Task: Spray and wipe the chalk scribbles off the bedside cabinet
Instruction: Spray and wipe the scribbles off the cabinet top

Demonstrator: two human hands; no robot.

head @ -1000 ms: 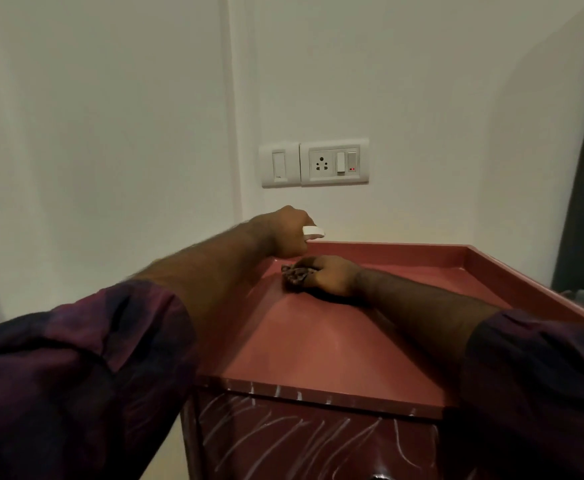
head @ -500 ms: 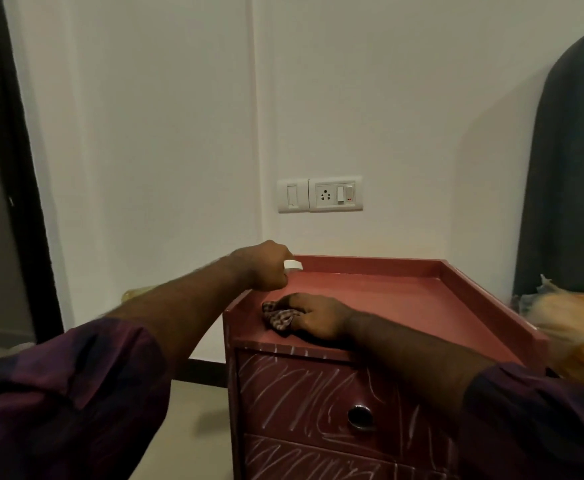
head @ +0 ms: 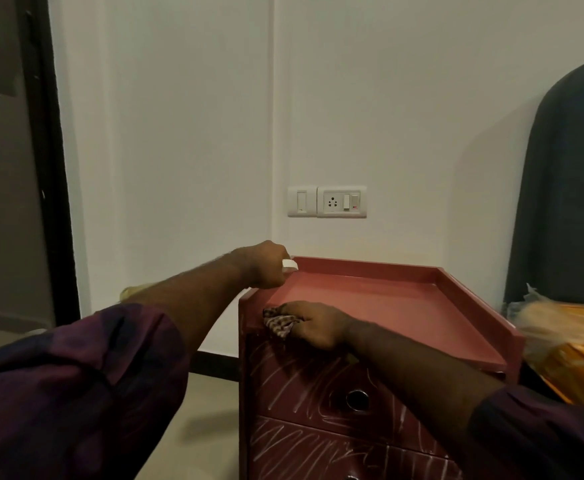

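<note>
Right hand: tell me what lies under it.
A checked cloth, one end poking out beside the right hand at the front edge of the cabinet. The rest is covered by the hand.

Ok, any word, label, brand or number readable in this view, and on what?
No text can be read.
Switch plate: no print visible.
White thing in the left hand: mostly hidden, no label shows.
Checked cloth in the right hand: pattern only.
Orange wrapping: too blurred to tell.
Chalk scribbles on the cabinet front: strokes, not letters.
</note>
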